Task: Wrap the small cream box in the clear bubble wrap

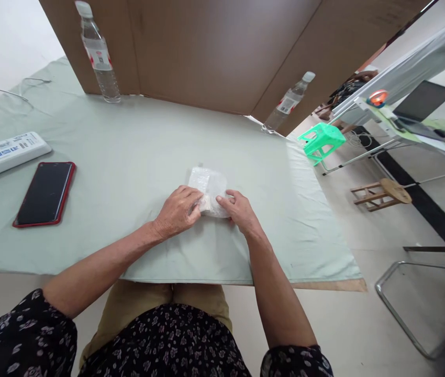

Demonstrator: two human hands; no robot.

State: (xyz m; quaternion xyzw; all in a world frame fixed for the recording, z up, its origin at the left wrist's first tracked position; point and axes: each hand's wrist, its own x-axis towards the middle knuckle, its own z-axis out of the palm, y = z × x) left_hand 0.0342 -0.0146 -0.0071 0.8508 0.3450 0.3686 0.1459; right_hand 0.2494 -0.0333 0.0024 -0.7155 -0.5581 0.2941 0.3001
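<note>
A small packet of bubble wrap point(215, 184) lies on the pale green tablecloth, between my two hands. It looks folded over, and whatever it may contain cannot be made out. My left hand point(180, 210) is closed at its left edge, thumb and fingers pinching the plastic. On the right side, my right hand point(241, 210) grips the packet, its thumb on top and fingertips partly hidden beneath the edge.
A red-cased phone point(45, 193) and a white power strip point(12, 152) lie at the left. Two water bottles point(100, 63) point(288, 103) stand before a brown cardboard panel point(202, 52). Beyond the table's right edge are a green stool point(322, 140) and a wooden stool point(393, 191).
</note>
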